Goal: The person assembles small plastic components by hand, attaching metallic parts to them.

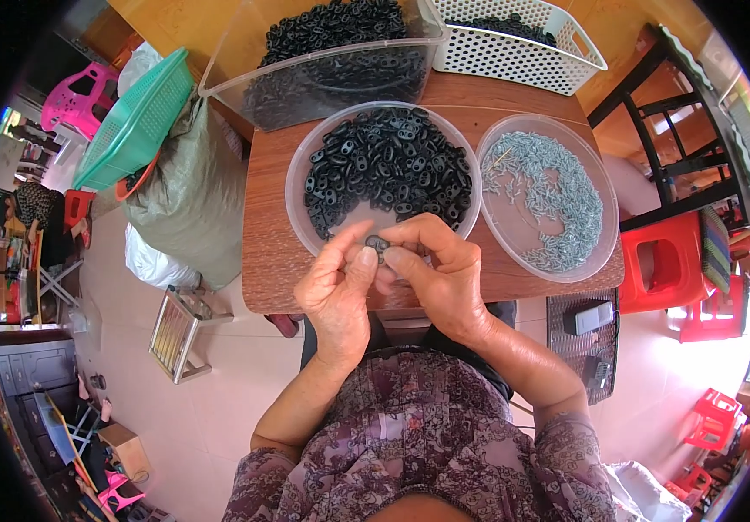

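In front of my body, at the near edge of a round clear bowl (294,174), both my hands meet on a small dark oval piece with holes (378,244). My left hand (340,296) pinches it between thumb and fingers from the left. My right hand (438,277) grips it from the other side, thumb and index finger pressed on it. Whether a screw sits in the piece is too small to tell. Many similar black two-holed pieces (383,161) fill the bowl. To its right, small silvery screw-like parts (566,196) lie in a second clear bowl (514,228).
Both bowls stand on a brown wooden table (266,252). Behind them are a clear bin (322,61) and a white perforated basket (523,56), both holding black pieces. A full sack (188,191) and green basket (135,122) stand left; a red stool (666,265) is right.
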